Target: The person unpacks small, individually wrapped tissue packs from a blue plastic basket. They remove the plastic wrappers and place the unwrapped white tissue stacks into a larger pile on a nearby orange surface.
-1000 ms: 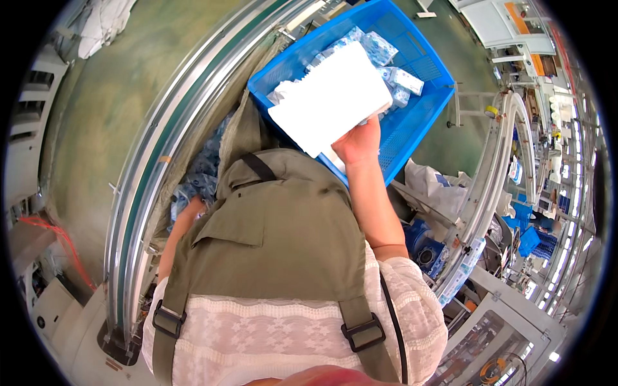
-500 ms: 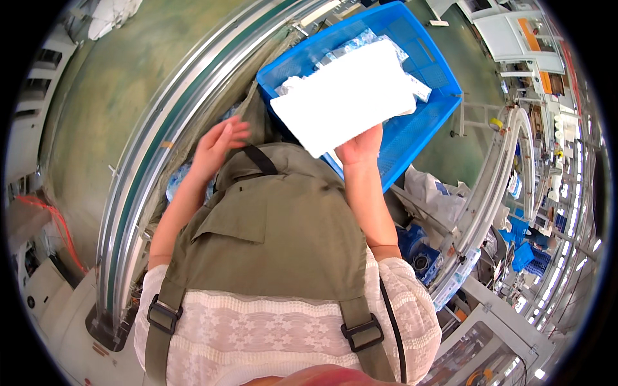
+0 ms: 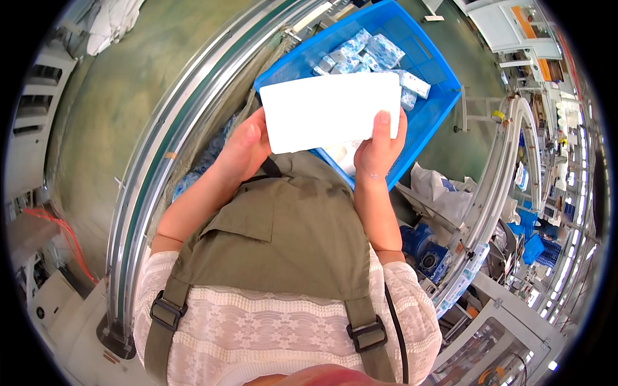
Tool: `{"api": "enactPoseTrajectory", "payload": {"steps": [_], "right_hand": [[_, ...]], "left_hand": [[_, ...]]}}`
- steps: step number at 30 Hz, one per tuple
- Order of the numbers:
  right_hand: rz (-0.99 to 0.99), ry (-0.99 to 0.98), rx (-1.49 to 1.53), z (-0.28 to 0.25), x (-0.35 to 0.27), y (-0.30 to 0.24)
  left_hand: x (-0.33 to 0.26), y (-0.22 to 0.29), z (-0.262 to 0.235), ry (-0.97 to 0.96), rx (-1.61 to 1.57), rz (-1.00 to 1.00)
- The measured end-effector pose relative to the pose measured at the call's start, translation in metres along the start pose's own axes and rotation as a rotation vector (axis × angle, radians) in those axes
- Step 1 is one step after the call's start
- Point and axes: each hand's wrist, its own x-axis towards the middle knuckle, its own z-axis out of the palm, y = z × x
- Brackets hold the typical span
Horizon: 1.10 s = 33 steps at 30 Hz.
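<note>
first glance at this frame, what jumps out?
A blank white sheet at centre top, held level by both hands: the left hand at its left edge, the right hand with its thumb over the lower right corner. Right behind it sits a bright blue mesh basket with small blue-and-white packets in it. A curved metal conveyor rail sweeps down the left side.

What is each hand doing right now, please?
Left hand: closed on the left edge of the white sheet.
Right hand: closed on the sheet's right edge, thumb on top.
</note>
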Motion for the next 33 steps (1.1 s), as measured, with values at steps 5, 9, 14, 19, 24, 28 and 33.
{"api": "enactPoseTrajectory", "payload": {"steps": [5,9,14,19,24,28,33], "right_hand": [[-0.059,-0.035,-0.072,-0.001,-0.002,-0.005],[0.000,-0.055,-0.050,-0.002,-0.004,-0.007],[0.128,-0.095,0.036,-0.006,-0.004,-0.009],[0.259,-0.102,0.145,-0.009,-0.001,-0.008],[0.402,-0.187,0.229,-0.018,0.009,-0.014],[0.440,-0.186,0.212,-0.021,0.009,-0.016],[0.484,-0.046,0.124,-0.025,0.006,-0.001]], "left_hand": [[-0.001,-0.004,-0.007,0.101,-0.045,-0.114],[0.004,0.006,0.001,0.168,0.038,-0.163],[0.009,0.014,0.003,0.191,0.124,-0.142],[0.015,0.020,0.004,0.249,0.165,-0.108],[0.021,0.030,-0.011,0.311,0.113,-0.188],[0.022,0.029,-0.020,0.303,0.104,-0.193],[0.025,0.039,0.013,0.388,0.416,0.258]]}}
